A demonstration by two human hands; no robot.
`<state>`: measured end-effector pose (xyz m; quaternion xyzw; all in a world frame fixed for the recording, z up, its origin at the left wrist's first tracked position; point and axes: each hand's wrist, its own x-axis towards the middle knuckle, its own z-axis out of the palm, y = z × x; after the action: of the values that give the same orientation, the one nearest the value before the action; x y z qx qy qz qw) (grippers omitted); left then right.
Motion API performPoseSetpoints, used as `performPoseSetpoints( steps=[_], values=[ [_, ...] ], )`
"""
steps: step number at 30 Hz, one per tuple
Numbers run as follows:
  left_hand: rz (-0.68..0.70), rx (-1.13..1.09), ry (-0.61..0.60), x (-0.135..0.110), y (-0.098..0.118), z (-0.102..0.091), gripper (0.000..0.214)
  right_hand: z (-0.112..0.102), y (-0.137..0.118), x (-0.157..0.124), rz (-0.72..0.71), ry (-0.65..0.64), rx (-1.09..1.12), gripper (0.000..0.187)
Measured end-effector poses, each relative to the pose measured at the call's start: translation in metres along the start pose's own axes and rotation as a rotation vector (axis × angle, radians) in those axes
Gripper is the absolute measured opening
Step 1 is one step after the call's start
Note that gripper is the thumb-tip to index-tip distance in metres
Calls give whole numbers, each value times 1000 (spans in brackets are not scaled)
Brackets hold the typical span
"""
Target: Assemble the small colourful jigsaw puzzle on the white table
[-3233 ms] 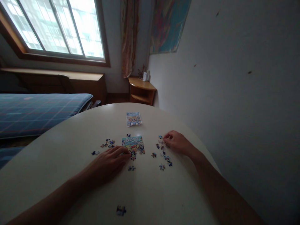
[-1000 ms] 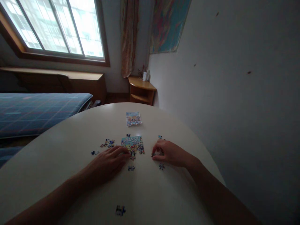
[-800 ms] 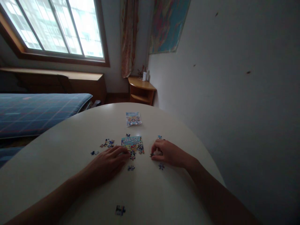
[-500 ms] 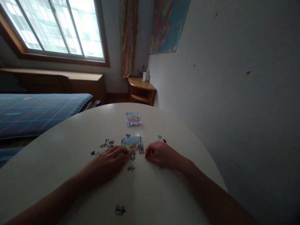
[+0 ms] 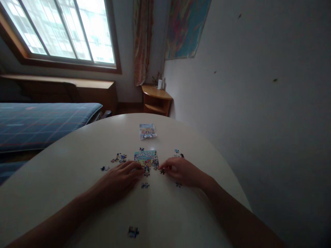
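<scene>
A partly joined jigsaw puzzle [image 5: 146,155] with a bright cartoon picture lies flat on the white table. Across its lower left corner rests my left hand [image 5: 125,174], fingers laid out and holding nothing; they cover that corner. My right hand [image 5: 178,170] is at the lower right edge, thumb and fingers closed around a small dark puzzle piece [image 5: 162,171] beside the joined part. One loose puzzle piece [image 5: 145,185] lies just below the puzzle, and another [image 5: 178,185] lies under my right wrist.
Several loose pieces [image 5: 119,157] lie left of the puzzle, and a few more [image 5: 177,151] beyond my right hand. A single piece [image 5: 133,231] sits near me. Farther back lies a small printed picture sheet [image 5: 147,131]. A wall [image 5: 258,120] flanks the round table [image 5: 103,137].
My right hand has shifted slightly left towards the puzzle's edge, its index finger reaching farther out, and the dark piece shows more. My left hand has stayed in place.
</scene>
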<state>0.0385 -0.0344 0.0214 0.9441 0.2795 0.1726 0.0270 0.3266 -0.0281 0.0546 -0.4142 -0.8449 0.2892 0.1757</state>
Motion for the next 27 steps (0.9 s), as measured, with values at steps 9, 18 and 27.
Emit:
performPoseSetpoints(
  steps=[9, 18, 27],
  values=[
    [-2, -4, 17, 0, 1, -2, 26, 14, -4, 5, 189, 107, 146, 13],
    [1, -5, 9, -2, -2, 2, 28, 21, -11, 7, 136, 208, 48, 10],
    [5, 13, 0, 0, 0, 0, 27, 27, -11, 7, 229, 206, 80, 10]
  ],
)
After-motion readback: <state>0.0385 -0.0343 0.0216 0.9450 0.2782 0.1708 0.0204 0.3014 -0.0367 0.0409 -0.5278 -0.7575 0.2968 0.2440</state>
